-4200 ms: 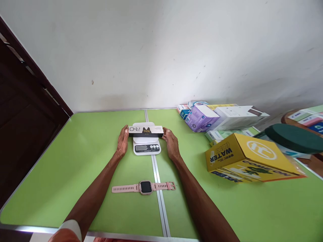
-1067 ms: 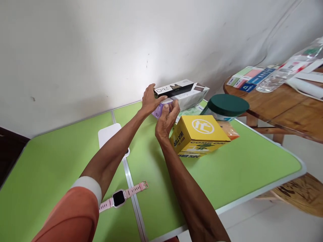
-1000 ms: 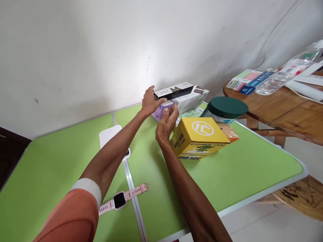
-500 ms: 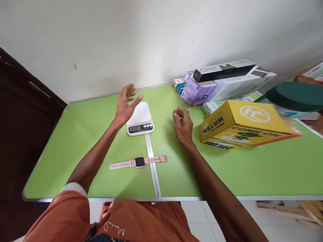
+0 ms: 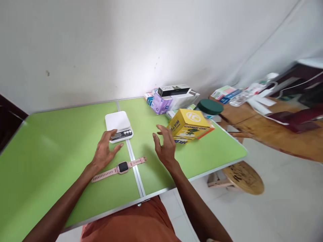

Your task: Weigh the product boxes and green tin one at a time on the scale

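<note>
While both hands hover empty, fingers spread, I see left hand just above pink watch, right hand beside. Watch looks light, strap bendy, screen breakable; best grab middle case.

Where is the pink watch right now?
The pink watch lies flat on the green table in the head view, just under the left hand, in front of the white scale.

Two bare forearms, no sleeves showing in view. Left hand bare: no ring, no glove, no wristband. Right hand bare likewise, wrist unadorned. Orange-brown garment covers lap at bottom edge; plain cloth, soft folds, no print visible. Upper arms and shoulders out of frame.
</note>
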### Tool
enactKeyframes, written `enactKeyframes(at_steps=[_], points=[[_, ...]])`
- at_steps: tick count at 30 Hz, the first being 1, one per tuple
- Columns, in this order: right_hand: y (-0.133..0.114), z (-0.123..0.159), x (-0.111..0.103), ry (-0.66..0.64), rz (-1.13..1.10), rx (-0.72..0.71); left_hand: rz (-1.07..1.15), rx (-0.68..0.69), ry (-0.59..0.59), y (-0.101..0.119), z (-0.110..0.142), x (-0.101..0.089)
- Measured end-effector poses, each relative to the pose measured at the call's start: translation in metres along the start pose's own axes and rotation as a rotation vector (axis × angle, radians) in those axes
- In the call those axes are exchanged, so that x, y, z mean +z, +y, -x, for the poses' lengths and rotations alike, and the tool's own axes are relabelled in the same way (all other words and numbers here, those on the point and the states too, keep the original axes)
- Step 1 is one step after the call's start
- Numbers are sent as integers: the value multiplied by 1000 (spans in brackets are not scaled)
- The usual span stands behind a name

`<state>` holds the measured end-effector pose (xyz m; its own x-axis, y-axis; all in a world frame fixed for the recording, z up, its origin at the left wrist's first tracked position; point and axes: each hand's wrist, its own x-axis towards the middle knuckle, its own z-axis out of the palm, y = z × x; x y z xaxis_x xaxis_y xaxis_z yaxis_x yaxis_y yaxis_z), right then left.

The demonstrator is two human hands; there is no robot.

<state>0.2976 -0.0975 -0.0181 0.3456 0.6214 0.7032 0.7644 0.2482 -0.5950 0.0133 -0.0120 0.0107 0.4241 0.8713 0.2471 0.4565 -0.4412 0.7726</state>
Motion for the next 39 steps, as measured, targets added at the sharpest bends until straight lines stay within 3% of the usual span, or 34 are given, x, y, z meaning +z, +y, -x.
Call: enactKeyframes(at_steps=[3,5,7,10,13,16,19,23,27,32,34,36,39], points=[[0,-13,-47,329,205,12,109,111,-148,45,-27,43],[10,-28,-75,527,256,108,180,190,-223,71,-50,78],[25,-39,-93,626,227,249,237,243,-289,91,-75,114],[47,-39,-97,592,124,475,247,253,-367,112,-109,164],[62,-19,-87,519,62,608,261,234,-434,123,-132,200],[66,1,-77,475,93,628,314,259,-463,125,-142,220],[60,7,-75,440,187,635,332,259,-444,122,-146,226],[37,-5,-72,401,238,617,375,252,-374,119,-144,207],[1,-30,-50,311,149,475,446,255,-267,106,-143,144],[-38,-68,19,94,-141,315,340,203,-101,71,-147,36],[-46,-77,52,19,-232,280,283,167,-38,54,-147,2],[-51,-82,82,-38,-296,244,250,131,5,37,-145,-22],[-52,-81,113,-95,-343,216,232,83,25,15,-141,-39]])
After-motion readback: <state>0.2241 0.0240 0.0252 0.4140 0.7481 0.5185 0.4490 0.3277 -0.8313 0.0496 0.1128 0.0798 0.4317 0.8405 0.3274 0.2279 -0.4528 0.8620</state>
